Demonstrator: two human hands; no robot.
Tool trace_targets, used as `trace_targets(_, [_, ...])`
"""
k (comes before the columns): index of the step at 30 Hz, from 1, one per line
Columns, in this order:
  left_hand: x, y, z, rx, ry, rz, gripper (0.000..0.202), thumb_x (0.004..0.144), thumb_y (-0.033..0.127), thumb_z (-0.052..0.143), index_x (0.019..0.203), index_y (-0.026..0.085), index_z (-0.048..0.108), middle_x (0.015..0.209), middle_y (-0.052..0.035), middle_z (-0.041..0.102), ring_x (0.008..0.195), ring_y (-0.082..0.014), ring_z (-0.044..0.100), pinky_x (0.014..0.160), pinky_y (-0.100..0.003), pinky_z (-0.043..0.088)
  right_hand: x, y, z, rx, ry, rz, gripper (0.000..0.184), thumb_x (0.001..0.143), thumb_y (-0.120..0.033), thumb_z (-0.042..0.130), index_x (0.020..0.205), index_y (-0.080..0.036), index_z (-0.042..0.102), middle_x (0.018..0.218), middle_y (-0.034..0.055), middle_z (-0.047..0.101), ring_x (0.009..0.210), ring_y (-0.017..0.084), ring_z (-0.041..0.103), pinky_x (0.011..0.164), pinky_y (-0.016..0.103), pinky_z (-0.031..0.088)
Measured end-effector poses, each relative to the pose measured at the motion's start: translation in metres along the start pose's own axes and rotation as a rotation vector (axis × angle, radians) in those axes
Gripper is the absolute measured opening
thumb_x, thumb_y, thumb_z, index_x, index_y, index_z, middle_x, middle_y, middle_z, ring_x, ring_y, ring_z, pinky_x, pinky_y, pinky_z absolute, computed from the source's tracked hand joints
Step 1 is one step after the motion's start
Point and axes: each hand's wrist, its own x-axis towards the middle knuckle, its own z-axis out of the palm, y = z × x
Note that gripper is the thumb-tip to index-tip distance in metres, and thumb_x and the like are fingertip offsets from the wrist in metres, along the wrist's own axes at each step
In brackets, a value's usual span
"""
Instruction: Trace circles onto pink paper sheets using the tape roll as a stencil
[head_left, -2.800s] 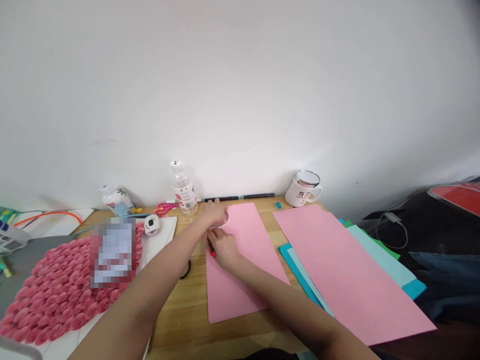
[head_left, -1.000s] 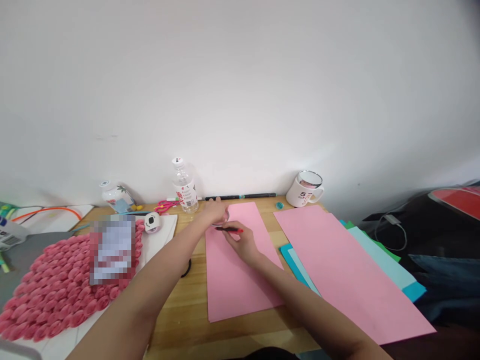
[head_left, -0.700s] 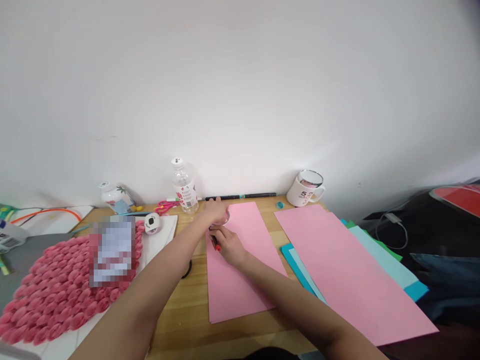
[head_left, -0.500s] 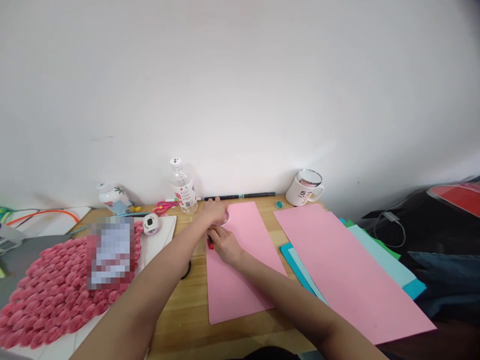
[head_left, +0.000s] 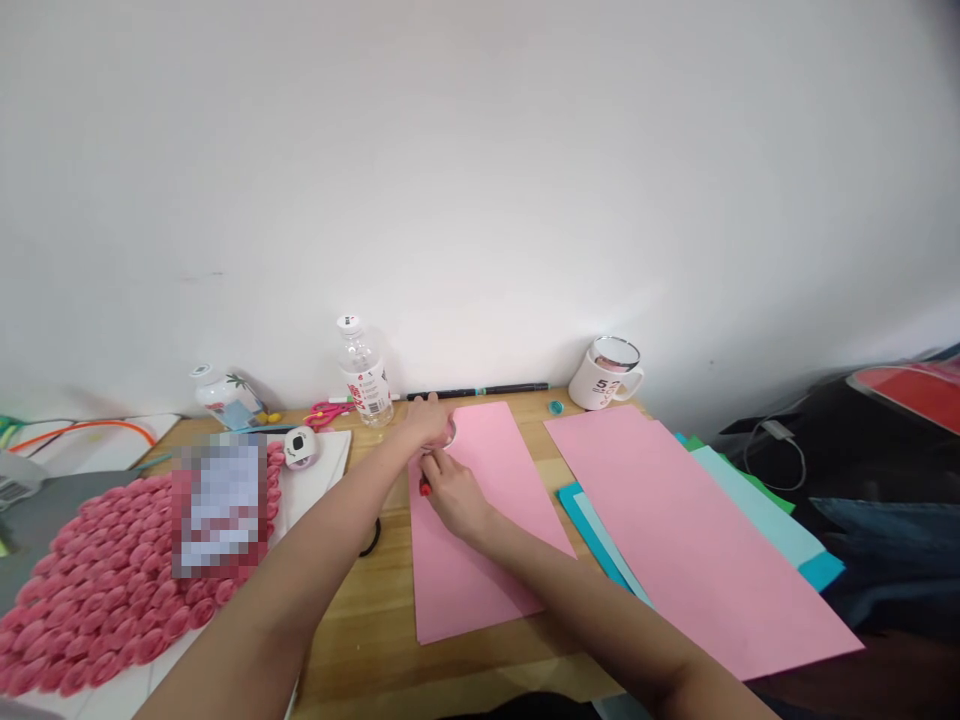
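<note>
A sheet of pink paper (head_left: 487, 560) lies in front of me on the wooden table, with more paper under its edge. At its far left corner, my left hand (head_left: 429, 424) presses a round object with a pale, shiny rim (head_left: 451, 433) down on the paper. The hand covers most of this object, so its kind does not show. Just nearer to me, my right hand (head_left: 456, 490) is closed around a pen with a red end (head_left: 425, 490). Its tip is hidden by the fingers, close beside the round rim.
Pink rolled paper flowers (head_left: 112, 590) fill a board on the left, beside a white puncher-like device (head_left: 301, 447). Along the wall stand a clear bottle (head_left: 367, 385), pink scissors (head_left: 328, 412), black pens (head_left: 480, 391) and a white mug (head_left: 604, 380). More pink paper (head_left: 690, 540) overlaps blue sheets (head_left: 596, 540) at right.
My right hand has shifted slightly with the pen around the round object's near side, and the pen's red end has turned a little. The left hand keeps its place.
</note>
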Motion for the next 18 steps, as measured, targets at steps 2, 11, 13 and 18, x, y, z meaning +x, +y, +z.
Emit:
trace_targets(2, [-0.001,-0.001,0.0,-0.008,-0.003,0.002,0.037,0.079,0.027,0.056,0.116,0.023,0.06,0.121,-0.013,0.053,0.104,-0.0298,0.056,0.085,-0.037,0.046,-0.007,0.014,-0.008,0.212,0.154,0.085,0.017,0.085,-0.009,0.048,0.097,-0.018,0.055,0.091,0.0082,0.065,0.079,0.02,0.066,0.066,0.031,0.056])
trace_targets(11, [0.0,0.006,0.012,-0.082,0.032,-0.047,0.039,0.089,0.025,0.041,0.125,0.021,0.054,0.126,-0.0163,0.053,0.112,-0.0318,0.054,0.087,-0.043,0.045,0.058,0.072,-0.079,0.793,0.467,0.366,0.017,0.087,-0.031,0.051,0.099,-0.019,0.05,0.098,0.0087,0.066,0.077,0.018,0.071,0.074,0.036,0.058])
trace_targets(13, [0.004,0.009,0.019,-0.103,0.026,-0.063,0.04,0.087,0.023,0.043,0.126,0.018,0.054,0.129,-0.0181,0.052,0.114,-0.0327,0.052,0.087,-0.042,0.046,0.085,0.07,-0.083,0.831,0.37,0.285,0.02,0.086,-0.029,0.054,0.102,-0.02,0.047,0.098,0.0071,0.067,0.077,0.017,0.071,0.074,0.034,0.059])
trace_targets(18, [0.016,0.015,0.034,-0.182,0.054,-0.1,0.05,0.086,0.024,0.047,0.135,0.014,0.044,0.138,-0.0215,0.046,0.123,-0.0363,0.046,0.088,-0.044,0.046,0.129,0.049,-0.065,0.757,0.014,0.183,0.018,0.083,-0.022,0.061,0.092,-0.019,0.046,0.09,0.0047,0.067,0.068,0.015,0.069,0.066,0.03,0.058])
